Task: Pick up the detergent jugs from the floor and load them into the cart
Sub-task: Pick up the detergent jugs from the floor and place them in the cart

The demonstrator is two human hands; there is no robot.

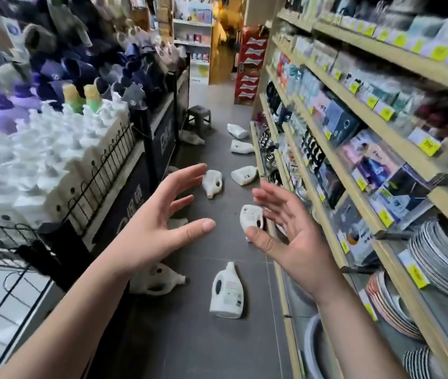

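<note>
Several white detergent jugs lie scattered along the grey aisle floor. The nearest jug (227, 292) lies flat with its cap pointing away. Another jug (160, 279) lies on its side partly under my left forearm. A third jug (250, 217) shows between my hands, and more jugs (213, 183) (244, 175) lie farther down. My left hand (160, 220) and my right hand (289, 233) hover above the floor, fingers spread, holding nothing. The black wire cart (4, 242) stands at the lower left edge.
Wooden shelves (354, 160) with boxed goods, plates and yellow price tags line the right side. A display bin (61, 160) packed with white bottles stands on the left. A small grey stool (199, 117) sits farther down the aisle.
</note>
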